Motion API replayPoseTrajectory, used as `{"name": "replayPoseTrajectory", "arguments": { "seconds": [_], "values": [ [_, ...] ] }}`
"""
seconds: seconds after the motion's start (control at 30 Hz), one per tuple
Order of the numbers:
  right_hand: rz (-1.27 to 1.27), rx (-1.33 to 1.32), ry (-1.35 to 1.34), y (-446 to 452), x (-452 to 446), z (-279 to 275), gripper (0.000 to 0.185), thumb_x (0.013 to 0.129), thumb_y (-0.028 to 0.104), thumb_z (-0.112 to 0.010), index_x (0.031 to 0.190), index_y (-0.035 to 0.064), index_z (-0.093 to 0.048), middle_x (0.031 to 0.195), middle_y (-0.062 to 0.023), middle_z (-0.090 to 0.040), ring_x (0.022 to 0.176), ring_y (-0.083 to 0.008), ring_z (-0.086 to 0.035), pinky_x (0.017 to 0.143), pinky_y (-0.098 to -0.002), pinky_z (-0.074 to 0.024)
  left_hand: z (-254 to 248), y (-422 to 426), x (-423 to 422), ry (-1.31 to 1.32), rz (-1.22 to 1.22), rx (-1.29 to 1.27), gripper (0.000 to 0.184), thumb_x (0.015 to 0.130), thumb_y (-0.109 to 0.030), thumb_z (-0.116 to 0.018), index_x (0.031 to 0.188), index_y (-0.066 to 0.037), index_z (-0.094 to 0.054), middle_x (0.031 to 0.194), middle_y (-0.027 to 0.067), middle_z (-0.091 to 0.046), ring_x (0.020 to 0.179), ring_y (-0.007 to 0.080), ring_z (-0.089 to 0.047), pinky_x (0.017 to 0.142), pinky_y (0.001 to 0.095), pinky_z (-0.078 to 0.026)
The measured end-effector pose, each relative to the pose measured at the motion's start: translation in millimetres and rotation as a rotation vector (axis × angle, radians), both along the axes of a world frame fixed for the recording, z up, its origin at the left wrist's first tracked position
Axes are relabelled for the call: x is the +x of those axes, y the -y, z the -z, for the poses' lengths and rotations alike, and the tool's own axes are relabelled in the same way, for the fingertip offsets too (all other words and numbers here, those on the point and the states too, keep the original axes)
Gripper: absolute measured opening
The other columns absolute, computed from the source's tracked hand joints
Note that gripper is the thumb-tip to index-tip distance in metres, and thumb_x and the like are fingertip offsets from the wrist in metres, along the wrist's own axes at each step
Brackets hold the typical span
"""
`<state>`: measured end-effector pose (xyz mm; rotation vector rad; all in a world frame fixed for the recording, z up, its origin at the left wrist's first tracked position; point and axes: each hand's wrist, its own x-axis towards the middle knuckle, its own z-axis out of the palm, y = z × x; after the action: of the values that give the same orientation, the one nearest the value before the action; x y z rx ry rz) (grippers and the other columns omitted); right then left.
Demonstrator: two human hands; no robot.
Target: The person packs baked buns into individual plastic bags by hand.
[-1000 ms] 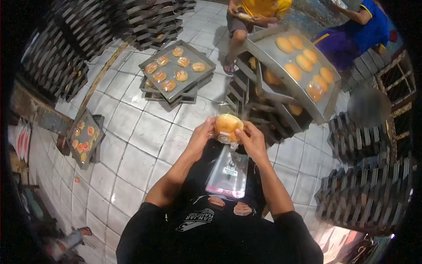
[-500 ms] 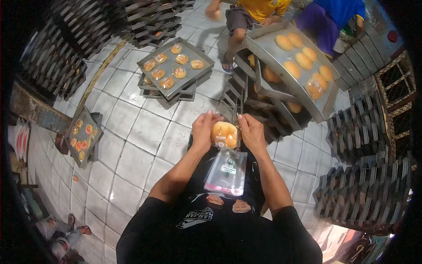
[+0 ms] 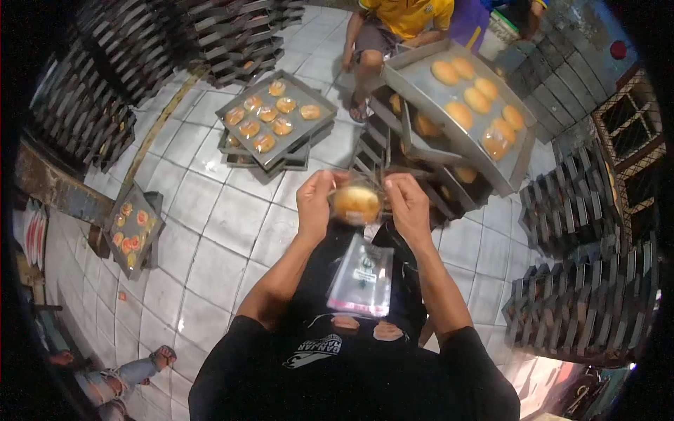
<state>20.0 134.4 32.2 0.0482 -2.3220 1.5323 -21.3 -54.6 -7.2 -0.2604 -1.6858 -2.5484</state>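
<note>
Head cam: there's a wrapped bun [image 3: 357,203], kinda blurry, right between both hands. Left hand [image 3: 315,201] has its grip pinched on the wrapper's left side, right hand [image 3: 408,205] does the same on the right. Clear bags [image 3: 361,278] lie nearer, on the lap; a bun tray [image 3: 298,128] sits far left.

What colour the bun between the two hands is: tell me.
The bun is golden brown, paler yellow toward the top; the head view shows it, though blurred.
</note>
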Motion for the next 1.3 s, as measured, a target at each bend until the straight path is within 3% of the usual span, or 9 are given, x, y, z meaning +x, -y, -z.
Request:
{"name": "replayPoseTrajectory", "arguments": {
  "seconds": [0.2,0.33,0.5,0.73,0.87,1.0,1.03,1.13,1.3],
  "values": [
    [-0.038,-0.040,0.019,6.8,-13.6,5.3,0.023,0.100,0.017,-0.066,0.096,-0.0049,-0.070,0.094,-0.0082,-0.066,0.081,-0.0132,-0.059,0.073,-0.0289,-0.0477,8.0,9.8,-8.7,0.254,-0.003,-0.201,0.039,0.109,-0.031,-0.053,0.093,-0.001,-0.070,0.078,0.0005,-0.065,0.063,0.0072,-0.057,0.059,0.0249,-0.048],
    [-0.054,-0.353,0.289,-12.3,-16.6,34.5,0.025,0.099,0.022,-0.068,0.097,-0.0037,-0.070,0.097,-0.0033,-0.064,0.081,-0.0124,-0.055,0.074,-0.0275,-0.0444,15.6,24.3,-0.6,-0.097,-0.277,-0.478,0.033,0.104,-0.020,-0.060,0.082,0.003,-0.069,0.094,0.0061,-0.066,0.089,0.0133,-0.062,0.080,0.0285,-0.050],
    [-0.008,-0.402,0.925,9.1,63.2,90.0,0.028,0.102,0.028,-0.063,0.096,0.0008,-0.068,0.087,-0.0049,-0.064,0.084,-0.0109,-0.058,0.064,-0.0300,-0.0476,69.2,46.1,49.0,0.377,0.020,-0.342,0.027,0.100,-0.012,-0.063,0.081,0.005,-0.069,0.104,0.0067,-0.067,0.096,0.0154,-0.062,0.086,0.0287,-0.048],
    [0.130,-0.844,0.329,34.9,69.3,18.8,0.024,0.103,0.019,-0.063,0.116,-0.0007,-0.062,0.095,-0.0064,-0.068,0.077,-0.0118,-0.066,0.062,-0.0277,-0.0541,39.5,4.7,21.9,0.236,0.179,-0.103,0.020,0.101,-0.010,-0.061,0.098,0.005,-0.074,0.107,0.0079,-0.072,0.098,0.0104,-0.063,0.089,0.0257,-0.048],
    [0.061,0.121,-0.136,-23.9,22.0,-40.3,0.039,0.093,0.006,-0.068,0.130,0.0003,-0.057,0.122,-0.0207,-0.069,0.110,-0.0290,-0.070,0.090,-0.0385,-0.0568,-26.8,-34.1,19.8,0.141,-0.013,0.174,0.041,0.104,-0.011,-0.057,0.144,0.000,-0.052,0.138,0.0137,-0.060,0.123,0.0191,-0.060,0.100,0.0314,-0.049],
    [0.256,0.559,-0.509,-80.8,-57.8,-104.4,0.045,0.089,0.002,-0.069,0.132,-0.0003,-0.056,0.130,-0.0257,-0.063,0.122,-0.0449,-0.059,0.104,-0.0462,-0.0486,8.5,-20.1,39.1,0.156,0.395,-0.455,0.056,0.095,-0.023,-0.069,0.144,-0.002,-0.051,0.146,0.0185,-0.054,0.135,0.0285,-0.053,0.107,0.0381,-0.047],
    [0.362,0.732,-0.539,-86.2,-66.4,-111.5,0.047,0.087,0.003,-0.071,0.132,-0.0002,-0.056,0.130,-0.0269,-0.062,0.126,-0.0459,-0.056,0.107,-0.0482,-0.0459,33.0,-14.2,49.0,-0.323,0.311,-0.799,0.058,0.090,-0.020,-0.073,0.141,-0.001,-0.053,0.153,0.0235,-0.045,0.139,0.0409,-0.048,0.115,0.0457,-0.040],
    [0.453,0.826,-0.560,-66.4,-36.0,-118.0,0.050,0.086,0.006,-0.075,0.132,-0.0001,-0.056,0.132,-0.0273,-0.059,0.126,-0.0465,-0.055,0.108,-0.0493,-0.0448,34.1,3.2,86.9,-0.639,0.234,-1.345,0.045,0.086,-0.019,-0.074,0.129,-0.007,-0.066,0.157,0.0248,-0.040,0.148,0.0462,-0.032,0.115,0.0573,-0.034],
    [-0.168,0.618,-0.193,-21.7,69.5,-0.7,0.045,0.088,0.020,-0.075,0.126,0.0008,-0.062,0.118,-0.0230,-0.064,0.114,-0.0428,-0.061,0.095,-0.0457,-0.0511,48.6,23.3,86.2,-0.808,0.291,-1.220,0.033,0.088,-0.014,-0.073,0.121,-0.009,-0.073,0.160,0.0225,-0.038,0.147,0.0461,-0.036,0.116,0.0544,-0.037]
  ]
}}
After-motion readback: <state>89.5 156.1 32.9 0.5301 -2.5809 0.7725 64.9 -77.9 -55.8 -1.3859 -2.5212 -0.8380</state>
